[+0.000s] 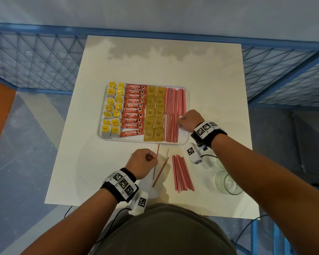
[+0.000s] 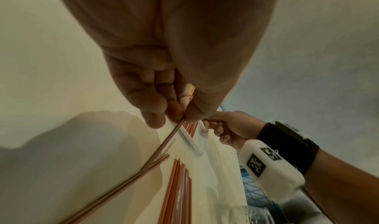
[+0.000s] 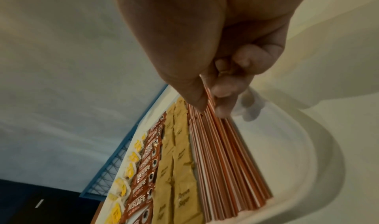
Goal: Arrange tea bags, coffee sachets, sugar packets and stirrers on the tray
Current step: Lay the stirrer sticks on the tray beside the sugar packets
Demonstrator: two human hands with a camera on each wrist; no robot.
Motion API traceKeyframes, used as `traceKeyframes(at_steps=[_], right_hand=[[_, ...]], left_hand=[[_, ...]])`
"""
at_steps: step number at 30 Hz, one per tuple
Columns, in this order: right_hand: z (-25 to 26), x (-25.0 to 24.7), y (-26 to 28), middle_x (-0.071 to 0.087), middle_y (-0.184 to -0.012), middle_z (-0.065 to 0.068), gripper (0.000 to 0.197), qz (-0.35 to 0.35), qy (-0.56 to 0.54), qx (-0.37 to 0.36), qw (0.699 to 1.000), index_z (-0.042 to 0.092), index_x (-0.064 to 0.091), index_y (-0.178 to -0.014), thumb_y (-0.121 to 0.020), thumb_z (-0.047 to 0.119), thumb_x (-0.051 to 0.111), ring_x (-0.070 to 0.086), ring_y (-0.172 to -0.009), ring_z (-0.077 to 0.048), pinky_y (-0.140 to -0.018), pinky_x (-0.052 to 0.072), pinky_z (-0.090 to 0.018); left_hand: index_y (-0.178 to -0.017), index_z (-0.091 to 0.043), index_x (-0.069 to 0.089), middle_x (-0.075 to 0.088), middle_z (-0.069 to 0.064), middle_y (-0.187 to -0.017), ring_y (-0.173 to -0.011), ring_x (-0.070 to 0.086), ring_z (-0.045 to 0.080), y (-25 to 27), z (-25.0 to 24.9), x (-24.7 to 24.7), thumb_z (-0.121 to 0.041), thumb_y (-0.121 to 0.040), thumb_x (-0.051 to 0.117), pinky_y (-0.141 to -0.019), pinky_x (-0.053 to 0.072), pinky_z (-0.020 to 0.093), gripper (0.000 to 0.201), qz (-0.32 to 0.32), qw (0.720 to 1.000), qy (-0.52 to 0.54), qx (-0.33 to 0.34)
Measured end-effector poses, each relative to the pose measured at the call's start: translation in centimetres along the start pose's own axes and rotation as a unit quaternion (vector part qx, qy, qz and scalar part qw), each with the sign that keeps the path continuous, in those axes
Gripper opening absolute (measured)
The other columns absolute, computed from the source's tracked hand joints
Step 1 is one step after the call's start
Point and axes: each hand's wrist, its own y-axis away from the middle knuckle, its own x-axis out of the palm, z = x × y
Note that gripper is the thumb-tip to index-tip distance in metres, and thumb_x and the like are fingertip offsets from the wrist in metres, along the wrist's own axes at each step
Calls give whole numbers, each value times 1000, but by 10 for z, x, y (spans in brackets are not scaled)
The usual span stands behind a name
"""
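Observation:
A white tray (image 1: 129,139) holds yellow tea bags (image 1: 112,109), red coffee sachets (image 1: 134,109), brown sugar packets (image 1: 155,113) and red-white stirrers (image 1: 173,102) in columns from left to right. My right hand (image 1: 179,124) is over the tray's near right part; its thumb and fingers (image 3: 209,102) pinch the ends of a few tray stirrers (image 3: 225,162). In front of the tray, my left hand (image 1: 152,158) pinches a single stirrer (image 1: 155,166) that slants down to the table (image 2: 164,144). Another loose stirrer (image 1: 161,171) lies beside it. A bundle of stirrers (image 1: 182,173) lies on the table to the right.
The white table (image 1: 155,61) carries a clear glass jar (image 1: 227,183) lying near its front right, under my right forearm. A blue mesh fence (image 1: 35,57) runs behind and beside the table. Bare tabletop shows left of the tray and beyond it.

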Motion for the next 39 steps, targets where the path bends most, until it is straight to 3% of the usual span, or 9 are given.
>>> traceKeyframes(at_steps=[3, 8, 12, 16, 20, 25, 30, 36, 39], right_hand=[[2, 0, 27, 73, -75, -1, 31, 6, -18, -49, 999, 4, 75, -78, -96, 27, 65, 66, -64, -15, -62, 53, -25], [5, 20, 81, 77, -95, 1, 28, 111, -89, -126, 982, 14, 76, -80, -99, 29, 62, 56, -53, -4, -50, 46, -15], [0, 38, 97, 76, -85, 3, 25, 96, -152, -127, 975, 22, 75, -77, -98, 29, 64, 55, -51, -3, -55, 48, -18], [-4, 43, 94, 75, -82, -5, 27, 84, -163, -112, 977, 11, 75, -81, -97, 29, 64, 56, -56, -14, -59, 51, -29], [3, 29, 82, 75, -90, 0, 28, 90, -125, -135, 979, 8, 74, -83, -99, 28, 63, 54, -54, -6, -54, 48, -18], [21, 0, 39, 76, -84, -7, 41, 31, -113, -119, 986, -10, 68, -83, -98, 27, 64, 51, -51, -11, -47, 44, -18], [36, -6, -2, 52, -50, 0, 39, -5, -66, -87, 994, 11, 62, -58, -94, 24, 66, 42, -39, -10, -49, 42, -22], [36, 11, -31, 56, -55, -3, 30, 12, 1, -52, 999, 9, 68, -68, -91, 29, 67, 51, -48, -18, -62, 55, -34], [35, 18, -33, 61, -64, -6, 33, 17, 29, -43, 999, 3, 74, -78, -94, 31, 67, 56, -59, -21, -69, 59, -36]], left_hand=[[-81, -11, 70, 70, 3, -70, -59, 62, 6, -3, -5, 0, -11, -86, 68, -58, 48, 20, 5, 1, 999, 33, -4], [-90, -3, 70, 71, 9, -74, -60, 64, 8, -8, -16, 3, -10, -90, 67, -52, 49, 21, 8, 9, 995, 100, -24], [-89, -3, 69, 68, 5, -71, -61, 63, 11, -12, -22, 7, -11, -92, 66, -53, 49, 20, 9, 22, 995, 95, -8], [-89, -3, 68, 67, 4, -71, -61, 62, 10, -11, -26, 8, -11, -94, 64, -52, 48, 17, 10, 30, 997, 76, 19], [-88, -7, 70, 69, 1, -73, -63, 63, 11, -12, -24, 10, -18, -95, 65, -53, 45, 14, 14, 13, 997, 72, 18], [-81, -16, 67, 66, -4, -78, -73, 60, 12, -13, -5, 17, -42, -90, 65, -68, 46, 27, 27, 38, 988, -148, 21], [-87, -13, 70, 70, 2, -84, -80, 67, 23, -8, -1, 25, -42, -84, 66, -73, 57, 36, 29, 97, 936, -339, 6], [-81, -18, 53, 63, 3, -84, -72, 56, 21, -5, -6, 36, -28, -92, 55, -65, 45, 30, 16, 85, 907, -412, 30], [-84, -17, 55, 69, 7, -91, -76, 62, 25, -4, -9, 38, -20, -94, 49, -65, 44, 31, 12, 84, 901, -424, 36]])
